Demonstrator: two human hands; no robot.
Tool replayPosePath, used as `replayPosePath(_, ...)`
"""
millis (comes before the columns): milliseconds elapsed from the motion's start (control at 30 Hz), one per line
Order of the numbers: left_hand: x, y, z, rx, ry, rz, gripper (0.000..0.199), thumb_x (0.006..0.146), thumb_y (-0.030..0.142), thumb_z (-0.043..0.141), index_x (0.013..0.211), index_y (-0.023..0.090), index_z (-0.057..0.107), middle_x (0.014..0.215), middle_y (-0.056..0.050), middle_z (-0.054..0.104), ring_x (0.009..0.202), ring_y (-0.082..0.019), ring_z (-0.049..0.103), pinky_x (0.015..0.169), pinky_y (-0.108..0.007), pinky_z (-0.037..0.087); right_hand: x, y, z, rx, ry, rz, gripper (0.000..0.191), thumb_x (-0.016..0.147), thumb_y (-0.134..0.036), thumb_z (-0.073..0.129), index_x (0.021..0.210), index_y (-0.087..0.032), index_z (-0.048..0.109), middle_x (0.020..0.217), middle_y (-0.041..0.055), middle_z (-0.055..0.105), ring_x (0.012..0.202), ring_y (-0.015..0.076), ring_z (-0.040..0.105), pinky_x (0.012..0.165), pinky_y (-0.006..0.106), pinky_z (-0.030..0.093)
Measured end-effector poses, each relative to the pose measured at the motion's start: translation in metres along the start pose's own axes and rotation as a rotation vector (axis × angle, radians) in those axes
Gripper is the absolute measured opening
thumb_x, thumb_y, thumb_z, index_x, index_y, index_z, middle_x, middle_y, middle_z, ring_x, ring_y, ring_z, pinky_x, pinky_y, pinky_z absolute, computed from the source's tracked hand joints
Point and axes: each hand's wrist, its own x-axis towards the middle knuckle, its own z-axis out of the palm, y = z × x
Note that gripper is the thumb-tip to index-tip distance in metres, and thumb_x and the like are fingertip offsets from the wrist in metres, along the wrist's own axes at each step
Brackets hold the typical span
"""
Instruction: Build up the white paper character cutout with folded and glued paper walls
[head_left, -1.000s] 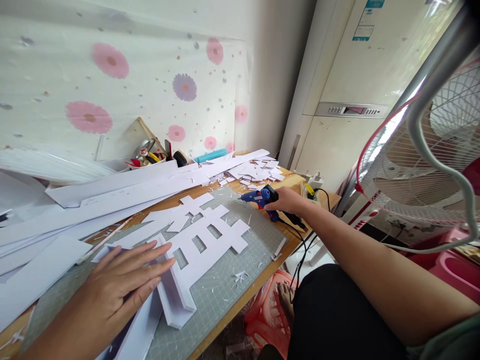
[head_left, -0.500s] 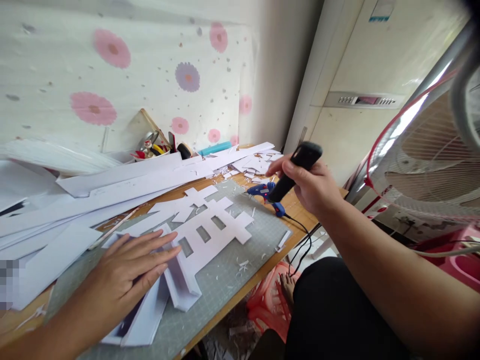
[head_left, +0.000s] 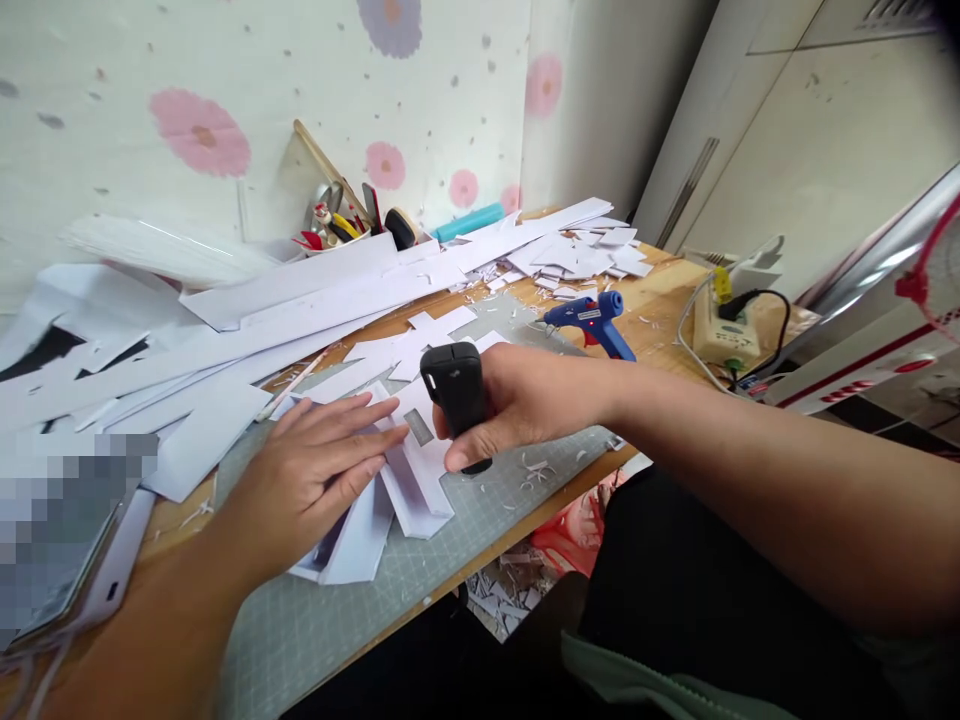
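My left hand (head_left: 322, 475) lies with fingers stretched out over folded white card pieces. Under and beside its fingertips is a channel-shaped card piece (head_left: 427, 515); a second folded piece (head_left: 361, 540) slants below the palm. My right hand (head_left: 525, 400) is wrapped round a black oblong handheld object (head_left: 454, 385) with a small slot at one corner; its exact kind is unclear. It is held above a flat white card panel (head_left: 436, 455) with rectangular cut-outs, mostly hidden by the hand. The green-grey cutting mat (head_left: 300, 640) lies beneath everything.
A blue glue gun (head_left: 589, 318) with a red light lies beyond my right forearm. Long white card strips (head_left: 322, 300) and offcuts (head_left: 574, 255) cover the back. A tool container (head_left: 337, 240) stands by the wall; a power strip (head_left: 724, 325) sits at right.
My right hand has swung left and down with the black object, from near the glue gun to over the card panel beside my left hand. My left hand stays on the folded pieces. The view has shifted.
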Motion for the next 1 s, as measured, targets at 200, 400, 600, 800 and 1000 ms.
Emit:
replayPosePath(200, -0.001, 0.008, -0.005, -0.005, -0.008, -0.013, 0.039, 0.098, 0.051, 0.044, 0.127, 0.038, 0.067, 0.144, 0.005, 0.061, 0.133, -0.03, 0.055, 0.117, -0.055, 0.031, 0.009, 0.009, 0.001, 0.039, 0.115, 0.018, 0.035, 0.082, -0.048, 0.073, 0.085, -0.014, 0.066, 0.073, 0.0008, 0.064, 0.069, 0.0151, 0.058, 0.061, 0.026, 0.043)
replayPosePath(400, -0.003, 0.007, -0.003, -0.034, 0.037, 0.01, 0.035, 0.098, 0.042, 0.048, 0.127, 0.037, 0.066, 0.144, 0.007, 0.06, 0.134, -0.026, 0.054, 0.121, -0.049, 0.027, 0.015, 0.012, 0.003, 0.039, 0.139, -0.019, 0.038, 0.078, -0.049, 0.077, 0.076, -0.017, 0.056, 0.065, -0.004, 0.056, 0.064, 0.0125, 0.053, 0.059, 0.024, 0.038)
replayPosePath(600, -0.001, 0.002, 0.001, -0.023, 0.144, 0.145, 0.039, 0.098, 0.03, 0.051, 0.134, 0.04, 0.06, 0.142, 0.006, 0.062, 0.133, -0.02, 0.055, 0.117, -0.036, 0.029, 0.018, 0.014, 0.004, 0.059, 0.105, -0.068, 0.036, 0.078, -0.047, 0.076, 0.078, -0.016, 0.055, 0.069, -0.0031, 0.057, 0.068, 0.0139, 0.054, 0.062, 0.025, 0.038)
replayPosePath(800, 0.001, 0.004, -0.001, -0.031, 0.142, 0.152, 0.036, 0.098, 0.03, 0.05, 0.132, 0.037, 0.061, 0.141, 0.005, 0.063, 0.132, -0.02, 0.056, 0.116, -0.036, 0.028, 0.02, 0.011, 0.005, 0.004, 0.081, -0.051, 0.033, 0.08, -0.043, 0.074, 0.077, -0.016, 0.056, 0.067, -0.0039, 0.055, 0.065, 0.0132, 0.052, 0.061, 0.025, 0.038)
replayPosePath(1000, 0.001, 0.004, 0.0, -0.028, 0.146, 0.154, 0.033, 0.098, 0.03, 0.051, 0.129, 0.036, 0.063, 0.141, 0.004, 0.063, 0.13, -0.022, 0.056, 0.112, -0.037, 0.03, 0.021, 0.013, 0.006, -0.001, 0.087, -0.069, 0.034, 0.08, -0.044, 0.075, 0.077, -0.016, 0.057, 0.066, -0.0046, 0.054, 0.064, 0.0127, 0.051, 0.062, 0.025, 0.038)
